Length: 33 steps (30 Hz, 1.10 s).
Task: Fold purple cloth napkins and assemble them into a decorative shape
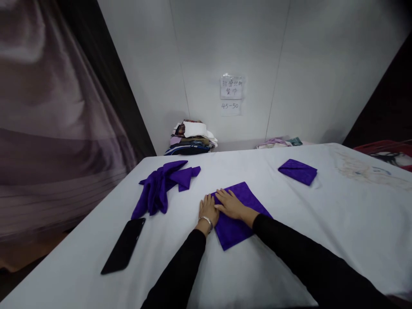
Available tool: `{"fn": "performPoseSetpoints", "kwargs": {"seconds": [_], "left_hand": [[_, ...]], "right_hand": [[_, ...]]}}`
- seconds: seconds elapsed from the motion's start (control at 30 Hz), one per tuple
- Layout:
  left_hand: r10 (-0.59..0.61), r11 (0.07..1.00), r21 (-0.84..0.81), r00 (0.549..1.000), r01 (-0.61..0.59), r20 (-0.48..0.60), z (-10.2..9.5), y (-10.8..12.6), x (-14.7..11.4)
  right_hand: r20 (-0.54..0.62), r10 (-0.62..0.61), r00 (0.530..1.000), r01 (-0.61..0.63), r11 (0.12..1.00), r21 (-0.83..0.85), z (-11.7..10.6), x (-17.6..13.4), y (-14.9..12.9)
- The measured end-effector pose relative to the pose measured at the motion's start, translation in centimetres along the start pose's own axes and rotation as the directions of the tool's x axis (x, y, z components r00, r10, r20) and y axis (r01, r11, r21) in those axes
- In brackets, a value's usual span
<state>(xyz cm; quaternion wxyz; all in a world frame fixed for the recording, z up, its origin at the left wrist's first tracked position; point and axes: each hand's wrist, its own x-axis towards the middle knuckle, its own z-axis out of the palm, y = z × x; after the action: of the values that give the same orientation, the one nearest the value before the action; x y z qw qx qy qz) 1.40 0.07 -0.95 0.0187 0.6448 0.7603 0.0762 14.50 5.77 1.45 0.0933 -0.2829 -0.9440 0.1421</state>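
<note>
A purple cloth napkin (pixel 236 231) lies flat on the white-covered table, folded into a four-sided shape. My left hand (pixel 208 210), with a bracelet at the wrist, rests on its left edge with the fingers stretched out. Just beside it, my right hand (pixel 231 205) lies flat on the napkin, palm down and fingers extended. The two hands touch or nearly touch. Part of the cloth is hidden under them and under the right forearm.
To the left is a crumpled heap of purple cloths (pixel 157 189), with a black phone (pixel 124 246) nearer me. A folded purple napkin (pixel 298 171) lies right. Behind the table stand piled clothes (pixel 192 137); paper signs (pixel 231 88) hang on the wall.
</note>
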Motion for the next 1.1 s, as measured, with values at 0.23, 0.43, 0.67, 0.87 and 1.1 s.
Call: {"fn": "performPoseSetpoints", "kwargs": {"seconds": [0.23,0.43,0.67,0.87,1.1], "left_hand": [[-0.01,1.0,0.016,0.999,0.011,-0.033,1.6,-0.2,-0.1],[-0.019,1.0,-0.009,1.0,0.019,0.006,1.2,0.1,-0.2],[-0.019,0.991,-0.13,1.0,0.02,0.006,0.8,0.2,-0.1],[0.007,0.967,-0.255,0.997,-0.026,-0.077,0.4,-0.5,-0.9],[0.13,0.901,-0.385,0.971,-0.2,-0.199,-0.7,-2.0,-8.5]], "right_hand": [[0.031,0.088,0.996,-0.087,0.995,-0.054,1.2,1.2,4.8],[0.003,0.356,0.935,-0.352,0.927,-0.128,-0.3,-1.2,10.6],[-0.015,0.428,0.904,-0.426,0.895,-0.129,-1.2,-4.3,9.7],[0.05,0.001,0.999,0.001,0.999,-0.04,0.0,-8.9,2.7],[0.062,0.029,0.998,-0.03,1.0,0.007,-0.2,-12.9,2.9]]}}
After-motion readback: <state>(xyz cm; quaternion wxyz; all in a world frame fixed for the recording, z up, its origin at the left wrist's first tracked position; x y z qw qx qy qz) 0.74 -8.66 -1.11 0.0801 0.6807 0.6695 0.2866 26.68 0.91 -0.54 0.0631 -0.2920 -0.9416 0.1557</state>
